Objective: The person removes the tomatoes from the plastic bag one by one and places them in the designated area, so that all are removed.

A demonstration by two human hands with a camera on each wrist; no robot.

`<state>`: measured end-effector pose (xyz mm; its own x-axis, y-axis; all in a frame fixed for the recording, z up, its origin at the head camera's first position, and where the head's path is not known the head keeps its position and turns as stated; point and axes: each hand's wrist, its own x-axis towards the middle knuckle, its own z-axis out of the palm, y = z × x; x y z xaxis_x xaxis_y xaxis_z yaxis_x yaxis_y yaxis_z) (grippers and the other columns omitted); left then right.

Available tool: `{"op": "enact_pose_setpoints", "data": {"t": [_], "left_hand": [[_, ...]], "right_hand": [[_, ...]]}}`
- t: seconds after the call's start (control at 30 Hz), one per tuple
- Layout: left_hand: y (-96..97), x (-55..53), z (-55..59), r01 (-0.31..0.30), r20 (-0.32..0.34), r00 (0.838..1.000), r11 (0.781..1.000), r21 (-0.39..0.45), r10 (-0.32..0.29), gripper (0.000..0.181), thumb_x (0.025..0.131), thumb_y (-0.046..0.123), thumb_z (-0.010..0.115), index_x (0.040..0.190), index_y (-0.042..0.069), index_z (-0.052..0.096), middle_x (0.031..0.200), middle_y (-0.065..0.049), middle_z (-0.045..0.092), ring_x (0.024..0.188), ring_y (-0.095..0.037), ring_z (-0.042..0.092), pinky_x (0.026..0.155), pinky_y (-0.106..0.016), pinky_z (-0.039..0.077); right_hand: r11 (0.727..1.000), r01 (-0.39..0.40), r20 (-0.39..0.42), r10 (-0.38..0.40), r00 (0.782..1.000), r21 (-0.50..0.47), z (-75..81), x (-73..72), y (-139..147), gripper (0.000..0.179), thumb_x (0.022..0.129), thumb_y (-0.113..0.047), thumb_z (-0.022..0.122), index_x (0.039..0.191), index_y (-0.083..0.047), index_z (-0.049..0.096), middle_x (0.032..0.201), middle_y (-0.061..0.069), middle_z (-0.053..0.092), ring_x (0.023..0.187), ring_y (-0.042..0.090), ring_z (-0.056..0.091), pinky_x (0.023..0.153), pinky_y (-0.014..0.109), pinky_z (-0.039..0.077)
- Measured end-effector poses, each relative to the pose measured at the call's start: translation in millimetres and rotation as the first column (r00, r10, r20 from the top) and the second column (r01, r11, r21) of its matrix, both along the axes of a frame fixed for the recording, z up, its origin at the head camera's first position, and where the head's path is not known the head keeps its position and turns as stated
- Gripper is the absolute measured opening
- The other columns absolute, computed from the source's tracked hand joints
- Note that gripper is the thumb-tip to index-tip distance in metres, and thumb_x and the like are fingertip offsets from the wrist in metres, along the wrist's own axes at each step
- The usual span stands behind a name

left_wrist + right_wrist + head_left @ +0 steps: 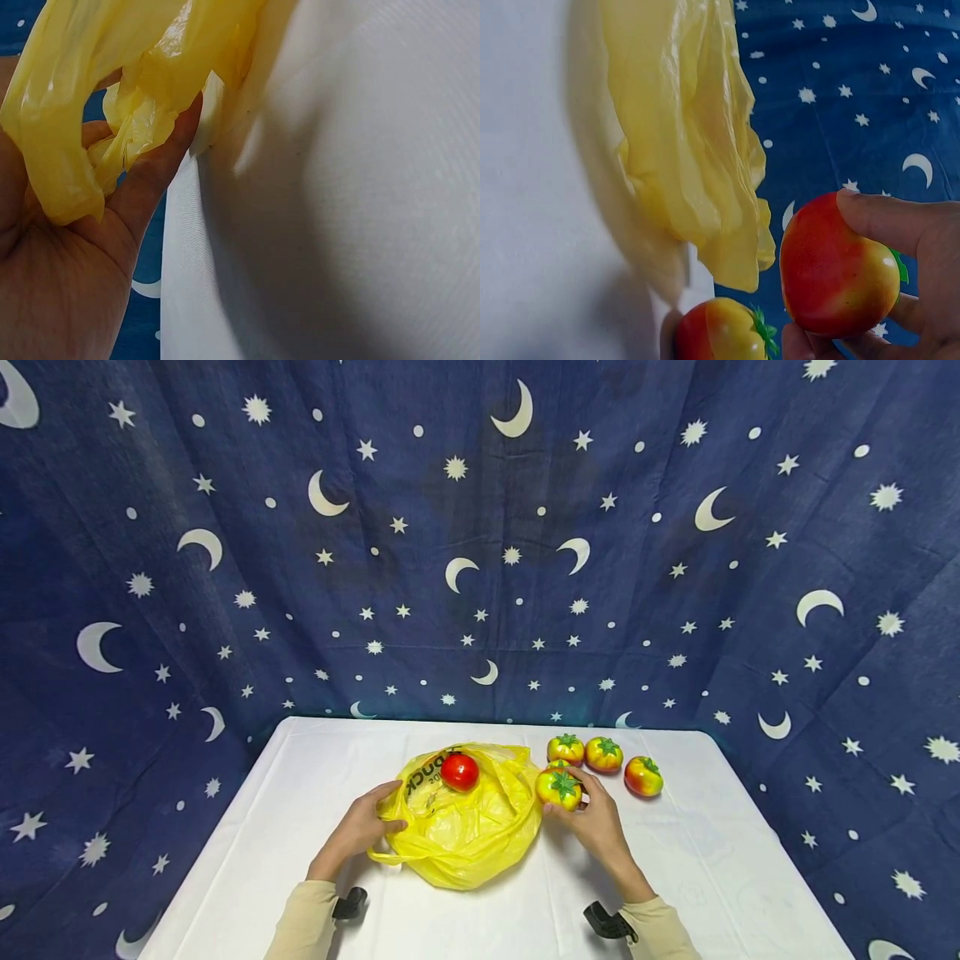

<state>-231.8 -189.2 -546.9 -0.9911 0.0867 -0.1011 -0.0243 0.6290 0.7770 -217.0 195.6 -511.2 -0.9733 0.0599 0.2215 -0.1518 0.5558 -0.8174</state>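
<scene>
Yellow, thin plastic forms the bag (468,839), slumped wide on the table (720,860), with a red tomato (460,772) lying within its spread, towards the far side. The left hand (363,822) grips the bag's left rim, film bunched between thumb and fingers; the right hand (596,818) pinches a red-and-yellow fruit (558,788) just beside the bag's right side.

Such limp film could fold inward if the left grip slackens, and a hard tug might roll the tomato. Glossy skin suggests the held fruit could slip from a loose pinch. A partly hidden fruit (558,764) just behind it may get knocked, then bump the back fruit (565,747) or its neighbour (604,756).

Behind these, the far edge looks near enough to matter. More room lies right of the outer fruit (644,777), left of the bag, and between the wrists.
</scene>
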Motion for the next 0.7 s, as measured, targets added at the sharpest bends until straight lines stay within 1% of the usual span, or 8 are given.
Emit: {"op": "enact_pose_setpoints", "data": {"t": [0.23,0.37,0.7], "left_hand": [[-0.7,-0.7,-0.9,0.007,-0.005,1.0,1.0,-0.008,-0.007,0.075,0.079,0.012,0.081,0.146,0.012,0.047,0.153,-0.017,0.043,0.143,-0.042,0.035,0.118,-0.06,0.027],[-1.4,-0.6,-0.8,0.014,-0.02,1.0,1.0,-0.006,-0.014,0.075,0.079,0.013,0.081,0.146,0.011,0.047,0.152,-0.017,0.044,0.143,-0.042,0.036,0.118,-0.059,0.028],[-1.6,-1.2,0.1,0.023,-0.036,0.999,1.0,-0.016,-0.023,0.074,0.079,0.013,0.081,0.145,0.01,0.048,0.152,-0.017,0.045,0.143,-0.042,0.036,0.118,-0.059,0.029]], "right_hand": [[1.0,0.029,0.029,-0.029,0.999,-0.004,1.7,-5.2,8.8,0.07,0.075,-0.015,0.085,0.137,-0.008,0.053,0.14,0.019,0.053,0.119,0.033,0.057,0.096,0.048,0.054],[0.999,0.05,0.068,-0.05,0.996,0.005,2.9,-9.4,14.5,0.072,0.076,-0.021,0.085,0.139,-0.009,0.052,0.142,0.019,0.051,0.122,0.035,0.054,0.1,0.052,0.052],[0.997,0.083,0.098,-0.083,0.992,0.009,4.9,-16.2,30.3,0.074,0.078,-0.021,0.083,0.141,-0.004,0.049,0.143,0.023,0.05,0.129,0.04,0.05,0.107,0.056,0.045]]}}
